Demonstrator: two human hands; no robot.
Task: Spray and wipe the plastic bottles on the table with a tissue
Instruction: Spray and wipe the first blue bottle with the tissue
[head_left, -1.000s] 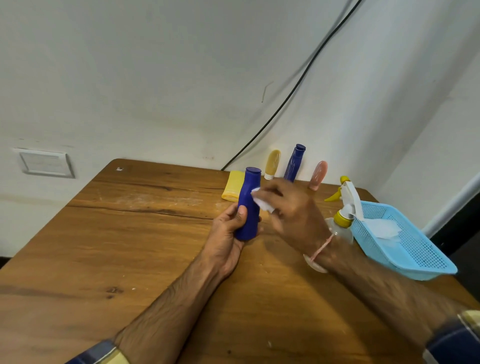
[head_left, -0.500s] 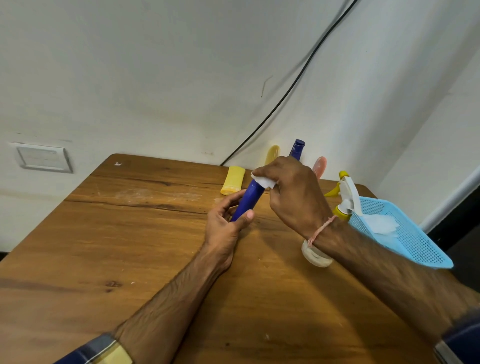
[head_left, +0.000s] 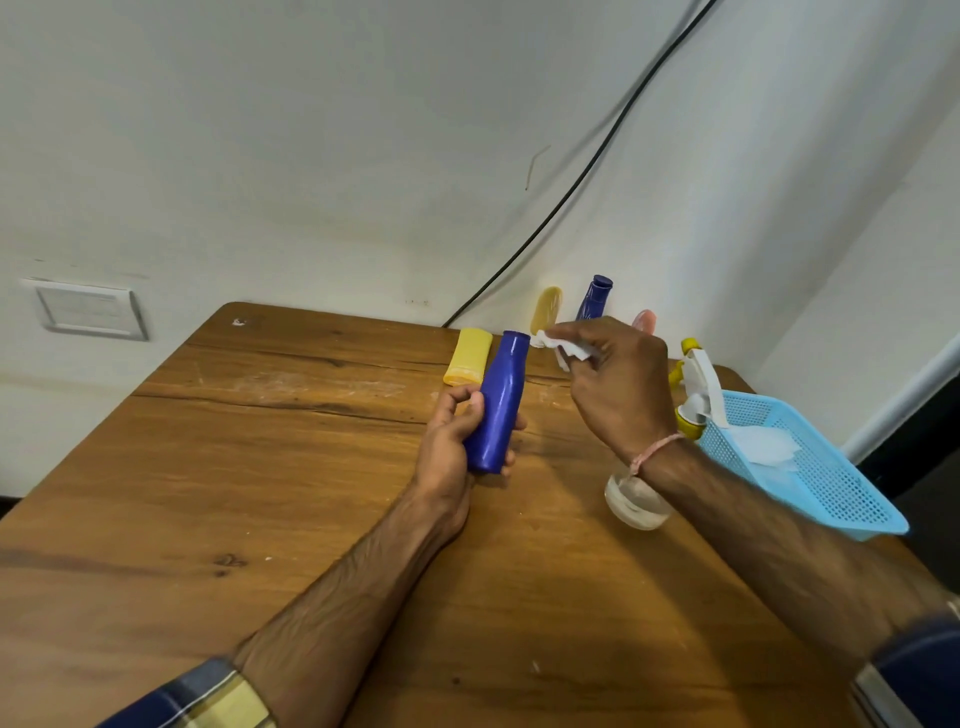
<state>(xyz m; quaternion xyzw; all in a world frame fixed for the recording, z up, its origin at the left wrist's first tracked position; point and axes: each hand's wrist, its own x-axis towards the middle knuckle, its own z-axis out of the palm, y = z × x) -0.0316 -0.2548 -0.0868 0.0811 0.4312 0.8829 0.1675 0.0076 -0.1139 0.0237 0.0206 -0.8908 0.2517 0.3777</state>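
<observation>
The blue bottle (head_left: 496, 410) now stands steeper than half a second ago, and the tissue (head_left: 563, 345) has come off its top. My left hand (head_left: 452, 441) curls round the bottle's lower body, holding it over the table (head_left: 208, 467). My right hand (head_left: 618, 384) pinches the crumpled tissue just right of the neck.

blue bottle (head_left: 497, 404): glossy plastic | table (head_left: 208, 467): grained wood | basket (head_left: 831, 493): perforated plastic
</observation>
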